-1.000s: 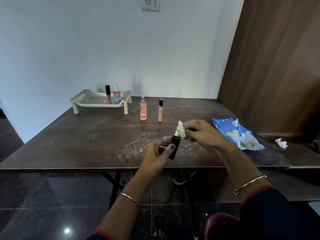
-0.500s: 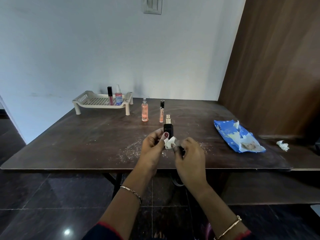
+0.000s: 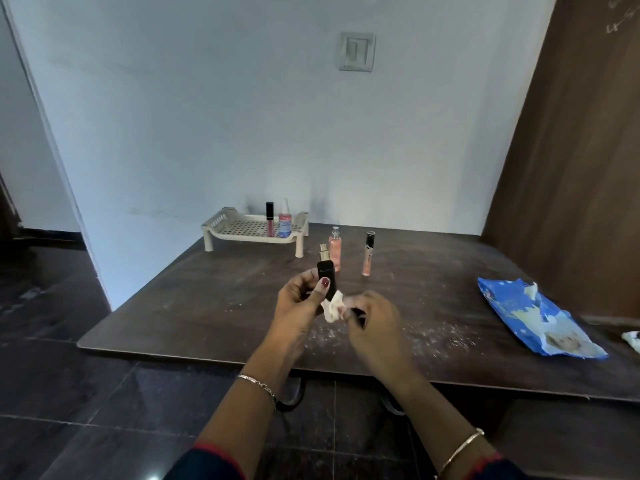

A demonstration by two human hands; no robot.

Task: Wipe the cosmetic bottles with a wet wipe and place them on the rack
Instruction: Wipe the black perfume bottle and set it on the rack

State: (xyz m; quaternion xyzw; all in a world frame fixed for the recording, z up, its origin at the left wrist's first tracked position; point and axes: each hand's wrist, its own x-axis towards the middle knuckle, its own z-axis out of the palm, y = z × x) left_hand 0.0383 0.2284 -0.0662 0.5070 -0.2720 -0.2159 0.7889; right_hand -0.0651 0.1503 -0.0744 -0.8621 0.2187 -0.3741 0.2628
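My left hand point(image 3: 300, 308) grips a small black bottle with a gold top point(image 3: 326, 271), held upright above the near part of the table. My right hand point(image 3: 374, 322) pinches a crumpled white wet wipe point(image 3: 333, 307) against the bottle's lower end. A cream plastic rack point(image 3: 242, 230) stands at the back of the table with a dark-capped pink tube point(image 3: 269, 219) and a pink spray bottle point(image 3: 284, 223) on it. A peach spray bottle point(image 3: 335, 249) and a slim peach tube with a black cap point(image 3: 368, 253) stand on the table to the right of the rack.
A blue wet-wipe pack point(image 3: 533, 317) lies at the table's right side, with a used wipe point(image 3: 632, 339) beyond it. White crumbs speckle the dark table point(image 3: 194, 306) near its front edge. A brown panel point(image 3: 571, 168) bounds the right side.
The wipe went from the bottle's gold top down to its lower end, and the bottle came upright. The head camera tilted up, so the hands sit lower in view.
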